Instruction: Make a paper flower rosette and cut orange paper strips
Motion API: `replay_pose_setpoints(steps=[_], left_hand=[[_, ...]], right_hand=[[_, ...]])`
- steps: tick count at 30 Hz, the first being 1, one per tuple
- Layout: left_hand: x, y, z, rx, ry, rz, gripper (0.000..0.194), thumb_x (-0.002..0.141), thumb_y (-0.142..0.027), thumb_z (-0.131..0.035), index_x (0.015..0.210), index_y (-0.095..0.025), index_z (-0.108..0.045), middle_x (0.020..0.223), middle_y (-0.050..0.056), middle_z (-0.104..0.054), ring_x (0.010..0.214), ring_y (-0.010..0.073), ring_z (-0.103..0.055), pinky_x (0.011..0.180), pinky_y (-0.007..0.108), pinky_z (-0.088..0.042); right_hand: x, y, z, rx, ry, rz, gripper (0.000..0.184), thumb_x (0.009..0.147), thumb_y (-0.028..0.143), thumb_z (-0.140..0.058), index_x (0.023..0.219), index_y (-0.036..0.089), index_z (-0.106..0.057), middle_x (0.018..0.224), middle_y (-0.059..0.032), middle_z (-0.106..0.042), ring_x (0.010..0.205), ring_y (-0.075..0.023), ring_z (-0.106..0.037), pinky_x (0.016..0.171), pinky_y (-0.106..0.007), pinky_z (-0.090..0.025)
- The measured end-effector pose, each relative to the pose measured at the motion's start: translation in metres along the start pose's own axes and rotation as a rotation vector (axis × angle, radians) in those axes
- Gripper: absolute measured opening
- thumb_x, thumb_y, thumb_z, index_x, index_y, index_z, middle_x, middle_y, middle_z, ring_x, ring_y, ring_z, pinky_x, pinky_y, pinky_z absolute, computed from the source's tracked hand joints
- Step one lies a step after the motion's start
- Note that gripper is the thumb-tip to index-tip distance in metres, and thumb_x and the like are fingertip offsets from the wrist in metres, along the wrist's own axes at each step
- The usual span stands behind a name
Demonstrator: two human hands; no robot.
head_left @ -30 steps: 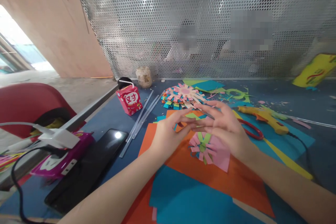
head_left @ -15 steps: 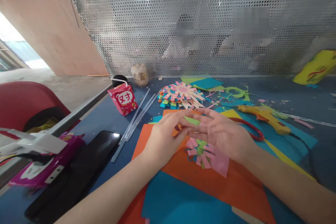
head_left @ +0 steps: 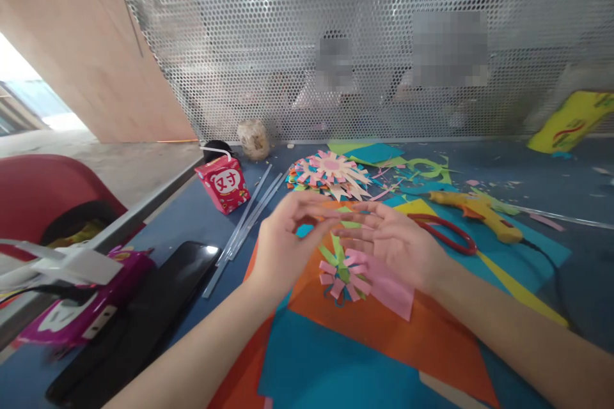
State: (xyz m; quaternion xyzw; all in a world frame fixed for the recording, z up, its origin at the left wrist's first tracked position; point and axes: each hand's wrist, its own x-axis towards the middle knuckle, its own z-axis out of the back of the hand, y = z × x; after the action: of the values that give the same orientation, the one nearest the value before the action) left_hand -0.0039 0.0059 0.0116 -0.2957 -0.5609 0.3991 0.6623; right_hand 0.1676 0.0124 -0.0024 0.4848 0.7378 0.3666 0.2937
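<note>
My left hand (head_left: 292, 236) is raised over the papers, thumb and forefinger pinched together; what lies between them, if anything, is too small to make out. Facing it, my right hand (head_left: 403, 243) has its fingers stretched toward the left fingertips, palm partly turned up. Bits of green paper show between and below the fingers. Under the hands lies a small pink and green fringed paper flower (head_left: 346, 276), beside a pink paper piece (head_left: 391, 287). Both rest on an orange sheet (head_left: 403, 345), with a blue sheet (head_left: 336, 364) nearer me.
Layered paper flowers (head_left: 330, 172) lie behind the hands. To the right are red-handled scissors (head_left: 451, 239) and a yellow glue gun (head_left: 480, 211) with its cord. Clear glue sticks (head_left: 252, 220), a red drink carton (head_left: 223, 184), a black phone (head_left: 139, 319) and a purple power strip (head_left: 91, 307) stand left.
My hands have shifted slightly left, still fingertip to fingertip. The small flower appears farther left and more green strips show above it.
</note>
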Motion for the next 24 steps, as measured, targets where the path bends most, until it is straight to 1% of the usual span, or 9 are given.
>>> replay_pose_setpoints(steps=[3, 5, 9, 13, 15, 17, 19, 22, 24], left_hand=[[-0.003, 0.006, -0.001, 0.326, 0.151, -0.173, 0.014, 0.076, -0.011, -0.061, 0.087, -0.02, -0.06, 0.091, 0.0, -0.07, 0.089, 0.0145, -0.064, 0.082, 0.029, -0.049], [-0.003, 0.007, -0.001, 0.433, 0.22, -0.257, 0.012, 0.077, -0.012, -0.06, 0.085, -0.021, -0.062, 0.093, 0.001, -0.071, 0.091, 0.0151, -0.063, 0.083, 0.029, -0.048], [0.0, 0.012, 0.001, 0.474, 0.278, -0.332, 0.014, 0.078, -0.015, -0.061, 0.091, -0.02, -0.062, 0.095, 0.003, -0.071, 0.093, 0.0158, -0.061, 0.081, 0.028, -0.05], [-0.001, 0.016, 0.003, 0.46, 0.296, -0.426, 0.013, 0.08, -0.017, -0.059, 0.092, -0.02, -0.062, 0.089, 0.004, -0.071, 0.088, 0.0163, -0.063, 0.077, 0.028, -0.051], [-0.002, 0.014, 0.002, 0.379, 0.266, -0.338, 0.013, 0.08, -0.018, -0.059, 0.093, -0.021, -0.062, 0.085, 0.002, -0.071, 0.083, 0.0148, -0.065, 0.075, 0.026, -0.051], [-0.003, 0.009, 0.001, 0.245, 0.19, -0.153, 0.016, 0.079, -0.018, -0.061, 0.095, -0.021, -0.06, 0.079, 0.0, -0.071, 0.078, 0.0137, -0.066, 0.073, 0.025, -0.051], [-0.003, 0.003, 0.0, 0.096, 0.117, 0.005, 0.02, 0.076, -0.017, -0.063, 0.095, -0.019, -0.057, 0.071, -0.001, -0.07, 0.072, 0.0136, -0.067, 0.071, 0.025, -0.052], [-0.001, 0.0, -0.001, -0.041, 0.074, 0.096, 0.022, 0.072, -0.017, -0.066, 0.09, -0.018, -0.055, 0.064, -0.003, -0.068, 0.068, 0.0142, -0.068, 0.069, 0.025, -0.053], [0.001, 0.003, -0.001, -0.054, 0.057, 0.112, 0.019, 0.072, -0.017, -0.065, 0.088, -0.019, -0.055, 0.065, -0.003, -0.068, 0.069, 0.0139, -0.067, 0.069, 0.025, -0.052]], right_hand=[[-0.002, 0.0, -0.003, 0.024, 0.044, 0.001, 0.034, 0.06, 0.007, -0.056, 0.091, 0.02, -0.05, 0.1, -0.0047, -0.066, 0.088, -0.0219, -0.066, 0.087, -0.045, -0.047], [-0.003, 0.002, -0.004, 0.03, 0.049, -0.004, 0.035, 0.06, 0.007, -0.055, 0.092, 0.02, -0.05, 0.1, -0.0048, -0.066, 0.087, -0.0218, -0.066, 0.088, -0.045, -0.047], [-0.004, 0.005, -0.002, 0.065, 0.036, -0.043, 0.032, 0.064, 0.008, -0.052, 0.094, 0.018, -0.048, 0.103, -0.0062, -0.063, 0.09, -0.0226, -0.065, 0.086, -0.043, -0.048], [-0.003, 0.008, 0.001, 0.095, 0.063, -0.073, 0.03, 0.067, 0.012, -0.051, 0.096, 0.018, -0.048, 0.105, -0.0067, -0.062, 0.089, -0.0236, -0.065, 0.084, -0.046, -0.049], [-0.003, 0.008, 0.001, 0.07, 0.057, -0.075, 0.03, 0.066, 0.014, -0.053, 0.095, 0.019, -0.048, 0.106, -0.0062, -0.061, 0.086, -0.0228, -0.065, 0.082, -0.045, -0.05], [-0.003, 0.007, 0.0, -0.024, 0.058, -0.039, 0.032, 0.065, 0.012, -0.058, 0.094, 0.02, -0.048, 0.108, -0.006, -0.06, 0.088, -0.0217, -0.065, 0.079, -0.041, -0.051], [-0.005, 0.004, -0.004, -0.156, 0.114, -0.017, 0.037, 0.064, 0.011, -0.063, 0.096, 0.021, -0.047, 0.109, -0.0062, -0.059, 0.092, -0.0215, -0.064, 0.075, -0.037, -0.052], [-0.01, -0.002, -0.011, -0.38, 0.266, -0.128, 0.042, 0.069, 0.016, -0.065, 0.104, 0.022, -0.043, 0.1, -0.0062, -0.064, 0.08, -0.0192, -0.067, 0.061, -0.031, -0.052], [-0.013, -0.004, -0.014, -0.539, 0.291, -0.186, 0.036, 0.072, 0.017, -0.061, 0.104, 0.02, -0.045, 0.09, -0.0049, -0.066, 0.071, -0.0173, -0.067, 0.054, -0.028, -0.05]])
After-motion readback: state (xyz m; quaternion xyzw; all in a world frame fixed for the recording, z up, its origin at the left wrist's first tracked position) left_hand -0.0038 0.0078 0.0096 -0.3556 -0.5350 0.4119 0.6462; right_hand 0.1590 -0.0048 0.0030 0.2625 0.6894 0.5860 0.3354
